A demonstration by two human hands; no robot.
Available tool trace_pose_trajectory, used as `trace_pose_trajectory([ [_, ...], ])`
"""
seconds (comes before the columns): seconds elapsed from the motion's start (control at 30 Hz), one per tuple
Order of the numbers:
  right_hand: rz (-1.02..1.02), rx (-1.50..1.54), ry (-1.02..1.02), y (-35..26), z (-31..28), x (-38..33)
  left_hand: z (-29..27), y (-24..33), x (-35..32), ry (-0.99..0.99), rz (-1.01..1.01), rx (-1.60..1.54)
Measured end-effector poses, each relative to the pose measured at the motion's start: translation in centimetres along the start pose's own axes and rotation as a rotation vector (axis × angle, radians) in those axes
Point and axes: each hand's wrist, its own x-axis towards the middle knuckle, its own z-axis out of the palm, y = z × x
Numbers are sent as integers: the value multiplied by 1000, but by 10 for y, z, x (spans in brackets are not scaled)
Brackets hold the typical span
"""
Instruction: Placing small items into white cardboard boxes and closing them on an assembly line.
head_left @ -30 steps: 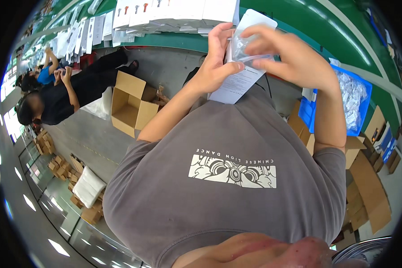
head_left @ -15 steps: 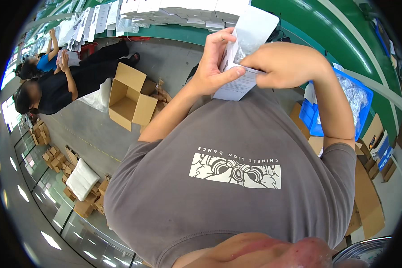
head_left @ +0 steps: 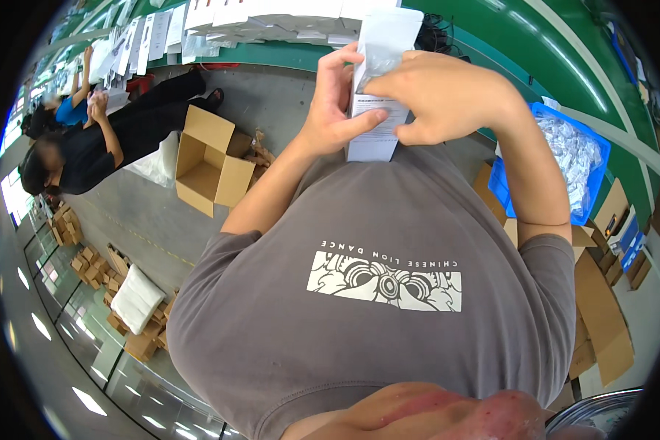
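I see both hands, left hand [head_left: 337, 110] and right hand [head_left: 447, 95], grasping white sleeve box [head_left: 378, 88], top centre; clear pouch [head_left: 378, 59] going in, I judge; next needs steady push.

The slim carton [head_left: 378, 88] is white with small dark print, and the little bag [head_left: 378, 59] against it looks clear, perhaps greyish. The shirt [head_left: 389, 308] is grey with a white graphic. The bin [head_left: 598, 187] is blue, the worktop [head_left: 491, 44] green, the open box [head_left: 209, 161] plain brown cardboard.
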Motion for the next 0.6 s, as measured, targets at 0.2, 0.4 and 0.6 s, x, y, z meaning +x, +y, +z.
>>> trace_pose_trajectory([
  [0.2, 13, 856, 912, 21, 22, -19, -11, -9, 1, 85, 76, 31],
  [0.4, -31, 263, 870, 30, 67, -4, -18, 2, 3, 16, -38, 243],
  [0.6, 107, 670, 986, 47, 48, -11, -17, 12, 9, -127, -106, 348],
])
